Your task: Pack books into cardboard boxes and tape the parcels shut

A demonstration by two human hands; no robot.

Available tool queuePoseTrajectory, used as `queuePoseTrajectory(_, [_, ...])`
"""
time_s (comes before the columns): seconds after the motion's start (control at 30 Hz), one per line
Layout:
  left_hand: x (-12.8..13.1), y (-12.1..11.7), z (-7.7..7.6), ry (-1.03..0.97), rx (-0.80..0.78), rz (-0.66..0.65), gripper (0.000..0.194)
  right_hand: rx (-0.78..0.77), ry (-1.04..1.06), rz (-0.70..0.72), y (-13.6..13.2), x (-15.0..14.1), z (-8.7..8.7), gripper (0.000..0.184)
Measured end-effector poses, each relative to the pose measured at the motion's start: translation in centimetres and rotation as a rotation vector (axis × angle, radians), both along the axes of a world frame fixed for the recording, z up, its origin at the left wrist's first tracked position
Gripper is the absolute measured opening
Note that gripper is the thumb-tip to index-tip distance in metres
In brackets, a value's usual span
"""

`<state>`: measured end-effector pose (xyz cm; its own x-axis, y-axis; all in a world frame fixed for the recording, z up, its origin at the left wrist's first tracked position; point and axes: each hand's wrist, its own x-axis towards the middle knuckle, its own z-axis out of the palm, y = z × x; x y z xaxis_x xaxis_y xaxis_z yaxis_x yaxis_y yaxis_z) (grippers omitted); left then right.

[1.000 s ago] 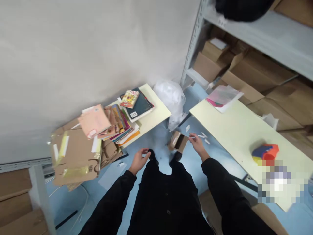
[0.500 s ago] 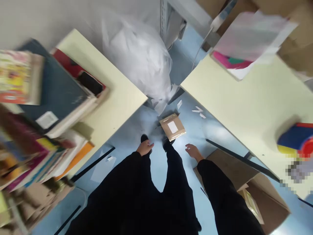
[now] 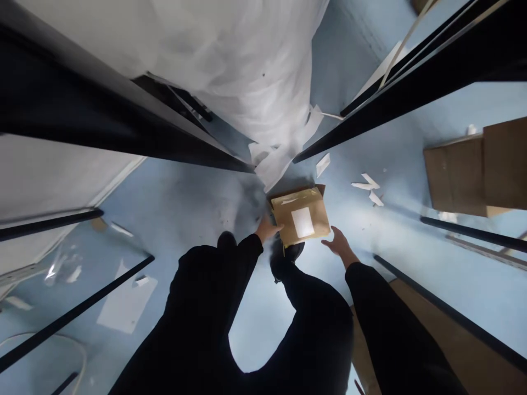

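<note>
A small brown cardboard box (image 3: 283,211) with a white label and shiny tape sits on the blue floor, close to my shoe. At its lower left edge is my left hand (image 3: 267,228), thumb stretched along the box's side; whether it presses on the box is hard to tell. My right hand (image 3: 339,243) hovers just off the box's lower right corner, its fingers apart and nothing in them.
A big white plastic bag (image 3: 263,71) stands beyond the box. Dark table frames (image 3: 395,118) run in from both sides. Paper scraps (image 3: 369,184) litter the floor. Brown cartons (image 3: 457,178) lie at right, and a larger carton (image 3: 448,334) is beside my right arm.
My view has dropped from above the tables to near the floor as I bent down. Both hands have come down to the box, the left one at its edge.
</note>
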<state>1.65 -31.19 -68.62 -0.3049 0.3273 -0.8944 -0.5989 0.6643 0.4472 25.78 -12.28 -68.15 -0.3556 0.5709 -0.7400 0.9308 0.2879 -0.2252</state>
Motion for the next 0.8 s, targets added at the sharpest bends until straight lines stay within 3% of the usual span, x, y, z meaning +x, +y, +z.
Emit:
queuePoseTrajectory(0.13, [-1.0, 1.3, -4.3, 0.025, -0.086, 0.014, 0.075, -0.004, 0.059, -0.063, 3.5, -4.7, -3.7, 0.079])
queuePoseTrajectory(0.3, [-2.0, 2.7, -7.8, -0.111, -0.176, 0.094, 0.074, -0.008, 0.261, -0.204, 5.7, -10.0, -6.9, 0.066])
queuePoseTrajectory(0.4, [-2.2, 3.2, -9.2, -0.118, -0.222, 0.117, 0.072, 0.101, 0.198, -0.199, 6.5, -12.1, -7.8, 0.058])
queuePoseTrajectory(0.53, [-2.2, 3.1, -10.4, -0.083, -0.265, 0.170, 0.054, 0.206, -0.063, -0.055, 7.2, -14.0, -7.7, 0.047])
queuePoseTrajectory(0.6, [-2.0, 2.8, -10.3, -0.044, -0.267, 0.211, 0.046, 0.213, -0.150, -0.002, 7.0, -14.7, -6.8, 0.037])
queuePoseTrajectory(0.67, [-1.6, 2.3, -9.1, 0.015, -0.263, 0.260, 0.041, 0.230, -0.174, 0.027, 6.5, -15.0, -5.2, 0.032])
queuePoseTrajectory(0.73, [-0.8, 1.7, -6.7, 0.089, -0.235, 0.312, 0.038, 0.256, -0.165, 0.066, 5.7, -14.7, -2.4, 0.029])
queuePoseTrajectory(0.8, [0.1, 0.9, -2.9, 0.169, -0.158, 0.361, 0.035, 0.289, -0.138, 0.095, 4.7, -13.9, 1.5, 0.026])
